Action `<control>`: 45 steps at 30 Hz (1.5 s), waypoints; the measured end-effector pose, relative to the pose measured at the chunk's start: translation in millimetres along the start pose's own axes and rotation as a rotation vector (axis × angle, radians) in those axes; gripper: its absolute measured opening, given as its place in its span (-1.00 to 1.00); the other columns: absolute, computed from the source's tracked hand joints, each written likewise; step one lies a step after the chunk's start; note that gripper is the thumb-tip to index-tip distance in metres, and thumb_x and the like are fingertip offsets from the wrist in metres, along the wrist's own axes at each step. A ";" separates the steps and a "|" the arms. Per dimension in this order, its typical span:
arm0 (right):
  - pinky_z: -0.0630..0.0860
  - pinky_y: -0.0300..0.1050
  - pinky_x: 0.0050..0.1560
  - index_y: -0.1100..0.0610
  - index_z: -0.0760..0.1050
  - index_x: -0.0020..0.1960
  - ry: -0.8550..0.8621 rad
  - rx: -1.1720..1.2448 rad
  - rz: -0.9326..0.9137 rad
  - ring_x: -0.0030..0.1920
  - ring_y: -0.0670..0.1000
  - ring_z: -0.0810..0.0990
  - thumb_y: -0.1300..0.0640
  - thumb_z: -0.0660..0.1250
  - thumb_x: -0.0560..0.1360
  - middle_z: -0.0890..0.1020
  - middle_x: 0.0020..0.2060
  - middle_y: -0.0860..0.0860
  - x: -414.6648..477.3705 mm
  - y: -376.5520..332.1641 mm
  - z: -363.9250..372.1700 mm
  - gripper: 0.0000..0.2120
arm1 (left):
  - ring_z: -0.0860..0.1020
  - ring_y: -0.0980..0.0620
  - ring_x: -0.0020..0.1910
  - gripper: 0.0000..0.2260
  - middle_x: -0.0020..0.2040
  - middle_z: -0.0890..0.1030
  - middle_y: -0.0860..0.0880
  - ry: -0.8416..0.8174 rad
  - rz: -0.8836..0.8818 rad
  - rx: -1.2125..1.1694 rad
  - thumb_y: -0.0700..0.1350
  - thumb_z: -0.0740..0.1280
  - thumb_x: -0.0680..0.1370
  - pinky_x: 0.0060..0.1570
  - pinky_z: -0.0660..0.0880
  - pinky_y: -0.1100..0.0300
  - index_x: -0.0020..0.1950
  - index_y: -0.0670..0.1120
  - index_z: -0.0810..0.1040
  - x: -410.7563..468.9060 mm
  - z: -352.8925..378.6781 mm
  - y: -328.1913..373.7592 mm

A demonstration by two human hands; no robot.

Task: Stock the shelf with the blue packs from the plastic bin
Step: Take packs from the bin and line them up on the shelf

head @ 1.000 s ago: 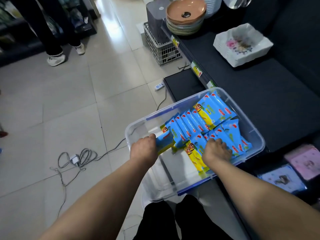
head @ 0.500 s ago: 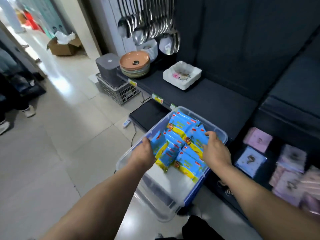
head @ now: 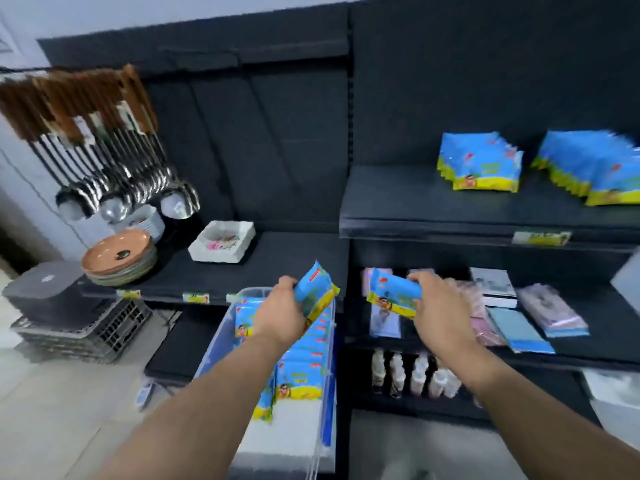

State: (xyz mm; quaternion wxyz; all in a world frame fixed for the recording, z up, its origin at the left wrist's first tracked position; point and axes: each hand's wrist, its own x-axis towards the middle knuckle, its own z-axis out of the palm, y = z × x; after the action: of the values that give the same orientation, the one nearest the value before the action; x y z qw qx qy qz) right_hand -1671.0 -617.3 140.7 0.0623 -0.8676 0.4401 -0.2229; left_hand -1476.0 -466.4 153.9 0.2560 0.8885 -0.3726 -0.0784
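One blue pack (head: 317, 292) is in the left hand (head: 280, 315), fingers and thumb curled round its lower end, so that it tilts up to the right above the plastic bin (head: 221, 327). A second blue pack (head: 394, 296) is gripped by the right hand (head: 441, 308), fingers wrapped over its top edge, and lies roughly level in front of the middle bay of the shelving. The two hands are raised and apart; whether either holds more than one pack cannot be told through the blur. Below the left hand the bin holds more packs (head: 301, 362) standing on edge along its right side, with bare white bottom at the near end. Up to the right, the dark shelf (head: 415, 202) carries a standing row of the same packs (head: 481, 164) and a further row (head: 588, 168) just to its right. The board beneath holds flat pink and blue packets (head: 519, 327), and small bottles (head: 415, 372) stand on the level below that. On the left-hand board sit a white square dish (head: 223, 240) and a stack of plates (head: 119, 258), with metal ladles (head: 121, 188) hanging above them and a grey crate (head: 86, 323) on the floor beside.
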 end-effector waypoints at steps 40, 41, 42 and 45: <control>0.26 -0.08 -0.02 -0.08 0.35 0.18 0.101 0.086 0.007 0.12 -0.04 0.31 0.23 0.27 0.52 0.47 0.10 -0.18 211.8 274.3 -122.8 -0.68 | 0.31 -0.01 0.27 -0.69 0.22 0.51 0.05 0.041 0.533 0.205 -0.06 0.29 0.56 0.18 0.31 0.06 0.31 0.09 0.44 240.3 139.6 395.4; 0.27 -0.07 0.00 -0.08 0.35 0.19 0.092 0.086 0.008 0.12 -0.04 0.31 0.22 0.27 0.52 0.46 0.11 -0.17 215.7 274.0 -120.6 -0.68 | 0.30 -0.01 0.27 -0.68 0.22 0.50 0.06 0.067 0.544 0.218 -0.04 0.30 0.55 0.18 0.30 0.07 0.30 0.10 0.44 244.6 141.2 394.5; 0.29 -0.06 0.02 -0.07 0.34 0.19 0.082 0.086 0.010 0.12 -0.04 0.31 0.22 0.26 0.53 0.46 0.11 -0.17 219.4 273.5 -118.2 -0.69 | 0.30 -0.01 0.26 -0.68 0.22 0.49 0.06 0.090 0.552 0.227 -0.02 0.31 0.54 0.19 0.30 0.08 0.30 0.11 0.45 248.0 142.3 393.7; 0.30 -0.07 0.06 -0.09 0.33 0.21 0.054 0.077 0.002 0.12 -0.04 0.30 0.19 0.25 0.54 0.46 0.11 -0.16 227.7 270.4 -110.5 -0.69 | 0.30 0.00 0.26 -0.65 0.23 0.45 0.06 0.141 0.548 0.220 0.02 0.35 0.51 0.20 0.30 0.11 0.29 0.08 0.43 254.5 144.7 391.4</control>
State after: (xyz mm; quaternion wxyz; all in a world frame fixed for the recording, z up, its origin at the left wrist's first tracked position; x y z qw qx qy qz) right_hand -1801.9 -951.3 232.7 0.0840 -0.8579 0.4335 -0.2628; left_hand -1586.5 -934.0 243.9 0.1952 0.7805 -0.5861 0.0960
